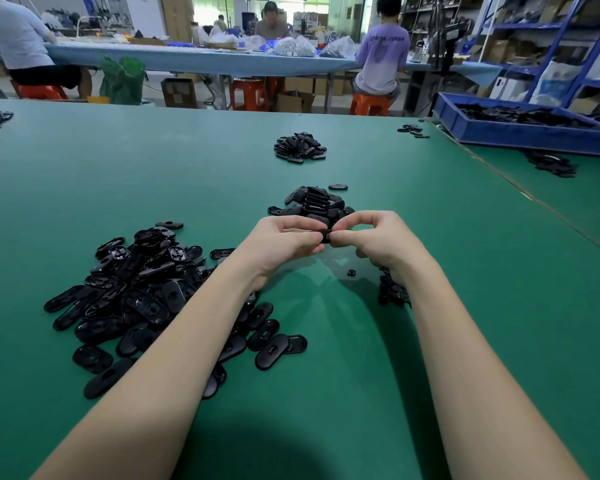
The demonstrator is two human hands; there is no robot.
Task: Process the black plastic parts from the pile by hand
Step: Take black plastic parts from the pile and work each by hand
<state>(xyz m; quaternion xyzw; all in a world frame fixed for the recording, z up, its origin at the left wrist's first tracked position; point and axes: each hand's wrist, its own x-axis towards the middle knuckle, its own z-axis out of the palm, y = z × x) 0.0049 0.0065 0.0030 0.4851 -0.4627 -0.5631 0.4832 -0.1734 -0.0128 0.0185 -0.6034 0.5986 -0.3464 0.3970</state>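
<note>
One small black plastic part point(326, 235), held above the green table mat point(465, 306) between both hands. Left hand point(284, 242) pinching its left end, fingers curled together over the piece; right hand point(378, 239) pinching the right end, thumb and forefinger clamped on it, other fingers curled beneath. Just beyond the hands, a neat heap of nested black oval plastic shells point(314, 204), touching the mat. To the left, partly under the left forearm, a big loose pile of flat black oval plastic parts point(146, 289). Under the right wrist, a small cluster of black bits point(392, 289); one tiny black ring point(351, 272) lying apart from it. Farther back, another small heap of black ovals point(300, 147). At the far right, a shallow blue plastic tray point(520, 135) filled with more black parts.
</note>
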